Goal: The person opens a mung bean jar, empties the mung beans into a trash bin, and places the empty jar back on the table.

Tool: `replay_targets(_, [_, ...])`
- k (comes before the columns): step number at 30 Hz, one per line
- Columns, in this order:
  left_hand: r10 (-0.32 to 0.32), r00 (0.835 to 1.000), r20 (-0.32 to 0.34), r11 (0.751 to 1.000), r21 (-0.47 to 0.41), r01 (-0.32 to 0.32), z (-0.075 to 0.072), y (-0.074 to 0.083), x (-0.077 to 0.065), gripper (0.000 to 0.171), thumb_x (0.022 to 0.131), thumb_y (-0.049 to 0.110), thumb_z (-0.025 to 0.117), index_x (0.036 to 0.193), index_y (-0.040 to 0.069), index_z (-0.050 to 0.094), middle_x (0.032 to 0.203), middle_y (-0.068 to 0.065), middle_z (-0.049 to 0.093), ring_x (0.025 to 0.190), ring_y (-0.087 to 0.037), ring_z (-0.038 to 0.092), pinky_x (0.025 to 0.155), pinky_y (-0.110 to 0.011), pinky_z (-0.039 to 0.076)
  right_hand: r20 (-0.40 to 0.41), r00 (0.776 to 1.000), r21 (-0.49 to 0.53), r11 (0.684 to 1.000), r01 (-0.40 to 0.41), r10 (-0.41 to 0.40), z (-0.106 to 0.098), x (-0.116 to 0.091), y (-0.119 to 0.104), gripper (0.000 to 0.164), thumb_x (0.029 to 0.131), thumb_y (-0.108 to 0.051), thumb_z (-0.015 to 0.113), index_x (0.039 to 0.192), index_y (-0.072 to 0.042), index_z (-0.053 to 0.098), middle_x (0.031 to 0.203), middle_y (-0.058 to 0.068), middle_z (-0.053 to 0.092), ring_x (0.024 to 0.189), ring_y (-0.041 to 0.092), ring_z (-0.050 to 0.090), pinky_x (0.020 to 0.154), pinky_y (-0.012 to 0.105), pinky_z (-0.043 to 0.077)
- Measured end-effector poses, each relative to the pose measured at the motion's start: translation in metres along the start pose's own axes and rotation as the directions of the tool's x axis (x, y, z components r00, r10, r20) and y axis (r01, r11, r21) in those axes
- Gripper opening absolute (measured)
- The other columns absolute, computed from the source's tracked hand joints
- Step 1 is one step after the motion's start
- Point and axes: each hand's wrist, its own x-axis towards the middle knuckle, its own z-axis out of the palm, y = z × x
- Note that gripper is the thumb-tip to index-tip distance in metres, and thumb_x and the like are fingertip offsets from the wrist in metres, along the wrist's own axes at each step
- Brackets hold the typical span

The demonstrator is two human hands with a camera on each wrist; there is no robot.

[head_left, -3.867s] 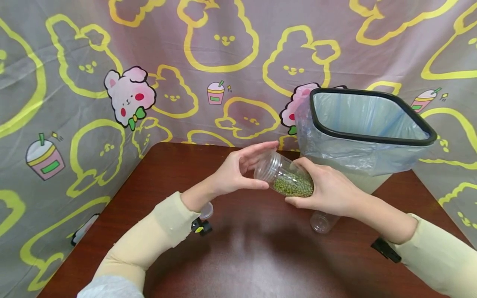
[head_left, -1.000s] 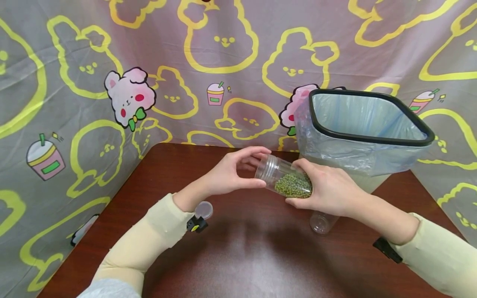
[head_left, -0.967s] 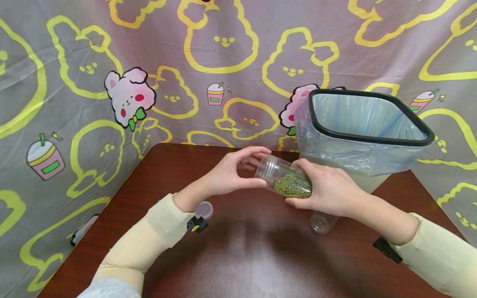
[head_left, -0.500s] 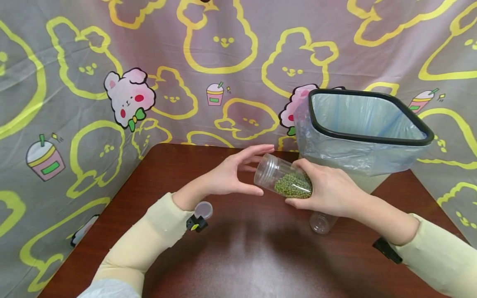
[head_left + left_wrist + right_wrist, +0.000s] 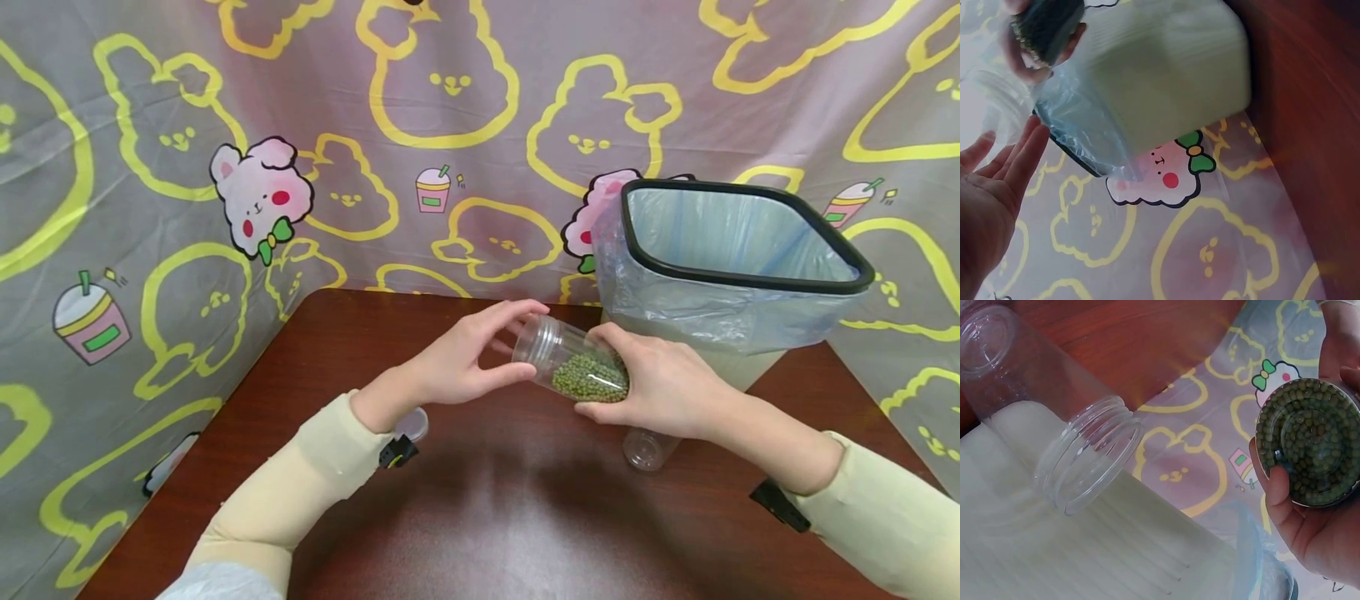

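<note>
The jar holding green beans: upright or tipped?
Tipped: the jar slants sideways in the right hand, its threaded neck toward the left hand.

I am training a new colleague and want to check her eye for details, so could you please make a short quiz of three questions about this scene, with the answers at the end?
1. Multiple choice: which colour is the rim of the bin?
A) red
B) black
C) yellow

2. Fill in the gap: the right hand grips a clear jar partly filled with small green ____.

3. True or false: that jar is held perfectly upright.

Key:
1. B.
2. beans.
3. False; it is tilted, leaning toward the left hand.
</note>
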Motion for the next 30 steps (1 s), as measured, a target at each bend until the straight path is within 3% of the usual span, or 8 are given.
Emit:
replay_targets(4, [0.023,1.0,0.012,0.995,0.095,-0.023,0.0027,-0.0008,-0.0011,0.054,0.092,0.016,0.066,0.137,0.003,0.04,0.116,-0.004,0.052,0.097,-0.011,0.055,0.083,-0.027,0.051,0.0,1.0,0.007,1.0,0.005,-0.005,0.0005,0.0002,-0.0014,0.07,0.07,-0.058,0.079,0.121,-0.016,0.054,0.085,-0.004,0.06,0.069,0.012,0.056,0.057,0.034,0.045])
replay_targets(9, [-0.05,0.999,0.005,0.995,0.083,0.05,0.0018,0.0006,0.0003,0.048,0.093,0.019,0.066,0.133,0.005,0.042,0.104,-0.002,0.054,0.09,-0.01,0.055,0.079,-0.027,0.052,0.002,1.0,0.007,1.0,0.006,-0.006,0.0,0.0007,-0.0016,0.07,0.071,-0.058,0.078,0.121,-0.016,0.054,0.086,-0.004,0.06,0.069,0.012,0.056,0.058,0.033,0.045])
replay_targets(11, [-0.092,0.995,0.023,0.994,0.053,0.091,0.0006,0.0007,0.0005,0.053,0.092,0.021,0.067,0.136,0.009,0.04,0.109,-0.002,0.055,0.095,-0.011,0.056,0.082,-0.029,0.052,0.003,1.0,0.007,1.0,-0.001,0.001,-0.0006,0.0005,-0.0011,0.071,0.071,-0.059,0.078,0.122,-0.016,0.054,0.087,-0.003,0.061,0.07,0.012,0.056,0.058,0.033,0.045])
replay_targets(15, [-0.135,0.989,0.063,0.99,-0.02,0.137,-0.0028,-0.0015,0.0004,0.074,0.088,0.022,0.073,0.148,0.017,0.03,0.139,0.001,0.047,0.117,-0.013,0.052,0.093,-0.034,0.047,-0.004,1.0,0.0,1.0,-0.009,0.009,-0.0014,0.0004,-0.0003,0.071,0.071,-0.059,0.079,0.122,-0.016,0.053,0.086,-0.003,0.061,0.07,0.013,0.057,0.059,0.035,0.046])
replay_targets(20, [-0.098,0.992,0.073,0.984,-0.142,0.108,-0.0061,-0.0036,0.0007,0.095,0.08,0.014,0.081,0.154,0.022,0.022,0.154,0.007,0.031,0.131,-0.013,0.042,0.099,-0.039,0.043,-0.011,1.0,-0.018,1.0,-0.006,0.006,-0.0007,0.0002,-0.0001,0.071,0.07,-0.059,0.079,0.121,-0.016,0.054,0.087,-0.003,0.062,0.072,0.015,0.058,0.06,0.037,0.046])
replay_targets(25, [-0.041,0.996,0.075,0.981,-0.185,0.054,-0.006,-0.0038,0.0027,0.086,0.078,0.009,0.083,0.149,0.012,0.036,0.146,0.0,0.044,0.124,-0.014,0.049,0.097,-0.039,0.045,-0.003,1.0,-0.01,1.0,-0.011,0.011,-0.0006,-0.0001,0.0001,0.071,0.071,-0.059,0.079,0.122,-0.016,0.054,0.088,-0.004,0.062,0.072,0.014,0.058,0.059,0.036,0.046])
replay_targets(30, [-0.061,0.997,0.046,0.986,-0.155,0.067,-0.006,-0.0009,0.0027,0.072,0.077,0.008,0.083,0.14,0.01,0.049,0.133,0.0,0.055,0.113,-0.013,0.057,0.093,-0.036,0.048,0.01,1.0,-0.002,1.0,-0.007,0.007,-0.0002,-0.0001,-0.0006,0.072,0.071,-0.059,0.078,0.122,-0.016,0.054,0.089,-0.004,0.062,0.071,0.012,0.057,0.058,0.034,0.045])
